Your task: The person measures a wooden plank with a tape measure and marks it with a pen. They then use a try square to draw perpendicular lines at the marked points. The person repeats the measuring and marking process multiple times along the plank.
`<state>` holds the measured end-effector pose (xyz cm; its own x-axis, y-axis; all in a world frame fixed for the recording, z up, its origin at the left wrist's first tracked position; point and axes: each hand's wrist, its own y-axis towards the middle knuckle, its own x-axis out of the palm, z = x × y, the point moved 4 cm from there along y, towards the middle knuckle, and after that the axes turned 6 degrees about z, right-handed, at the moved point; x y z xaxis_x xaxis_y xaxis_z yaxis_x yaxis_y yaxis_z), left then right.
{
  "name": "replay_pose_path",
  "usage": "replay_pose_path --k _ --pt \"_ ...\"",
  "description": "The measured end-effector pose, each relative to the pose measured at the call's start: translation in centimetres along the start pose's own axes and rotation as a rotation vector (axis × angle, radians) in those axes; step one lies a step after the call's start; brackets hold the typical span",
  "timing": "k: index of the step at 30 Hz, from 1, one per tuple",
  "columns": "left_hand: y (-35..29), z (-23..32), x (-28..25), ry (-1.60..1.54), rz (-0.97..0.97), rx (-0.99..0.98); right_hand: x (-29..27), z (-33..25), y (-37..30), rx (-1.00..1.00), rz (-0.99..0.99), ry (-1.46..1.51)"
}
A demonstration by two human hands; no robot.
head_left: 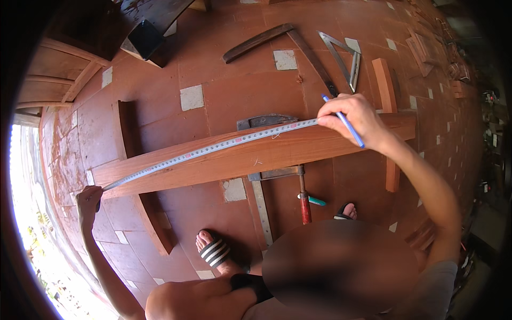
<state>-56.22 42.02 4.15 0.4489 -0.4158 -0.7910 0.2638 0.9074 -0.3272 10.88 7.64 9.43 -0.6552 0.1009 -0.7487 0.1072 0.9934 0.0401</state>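
Note:
A long reddish-brown wooden board (pixel 298 146) lies across two wooden supports. Along its upper face stretches a pale tape measure (pixel 213 147) with dark and red markings. At the board's left end my left hand (pixel 89 202) is closed; the tape runs into it, and its fingers are partly hidden. My right hand (pixel 354 118) pinches the tape's other end above the right part of the board. A blue pen (pixel 344 122) is also held in that hand. Small pencil marks show on the wood. A clamp with a red handle (pixel 305 208) sits around the board's middle.
Under the board are a left support (pixel 154 224) and a right support (pixel 385 85). Beyond it lie a dark wooden square (pixel 261 42) and a metal triangle square (pixel 341 61). A green-handled tool (pixel 316 201) rests near my feet. Wood pieces (pixel 421 50) are stacked far right.

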Motion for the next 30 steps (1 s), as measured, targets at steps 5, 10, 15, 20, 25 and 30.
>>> replay_pose_path --k 5,10,15,20,25,30 --pt "3.7 -3.8 0.8 0.000 -0.062 0.029 6.8 -1.0 -0.2 0.051 0.149 -0.001" --pt "5.3 -8.2 0.1 0.048 -0.076 0.044 10.9 -1.0 -2.2 0.176 0.257 -0.185" --pt "7.3 -13.9 -1.1 0.026 -0.030 0.135 13.1 -0.9 -4.5 0.160 0.368 -0.273" --pt "6.3 -14.6 -2.2 0.048 0.038 0.206 14.1 -1.6 -3.7 0.170 0.384 -0.274" --pt "5.3 -10.7 -1.7 -0.025 0.092 0.172 13.9 -1.4 -4.0 0.195 0.314 -0.310" --pt "5.6 -9.4 -1.3 -0.061 0.081 0.182 13.9 0.0 -4.5 0.238 0.289 -0.319"
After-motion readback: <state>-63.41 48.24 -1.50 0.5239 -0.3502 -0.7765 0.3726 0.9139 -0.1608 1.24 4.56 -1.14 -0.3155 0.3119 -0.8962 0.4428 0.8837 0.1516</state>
